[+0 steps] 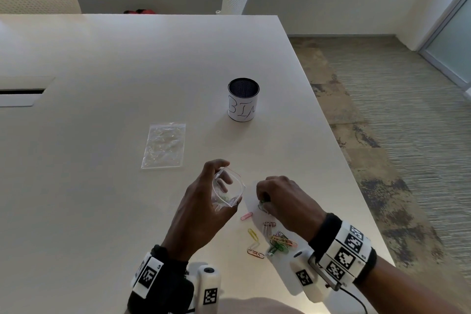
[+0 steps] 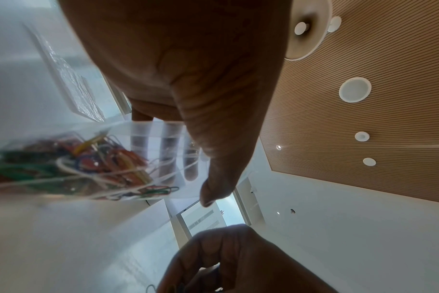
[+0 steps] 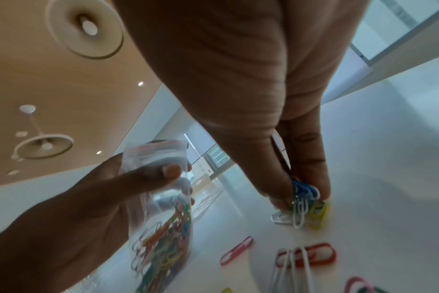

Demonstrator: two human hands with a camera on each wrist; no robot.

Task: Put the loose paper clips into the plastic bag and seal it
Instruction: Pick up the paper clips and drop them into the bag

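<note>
Pinching a small cluster of paper clips [image 3: 305, 200] off the table [image 1: 127, 64] with my right hand [image 1: 283, 199], I keep my left hand [image 1: 204, 201] curled round the plastic bag [image 1: 228, 190], mouth held wide, just beside.

A black mesh cup [image 1: 243, 99] stood on the white table [image 1: 102, 84], wrapped in a white paper band with hand-drawn black letters reading "BI", followed by a partly hidden stroke that could not be made out. The wrist-worn bands [image 1: 342, 253] carried black-and-white square code markers, which held no readable words or numbers.
</note>
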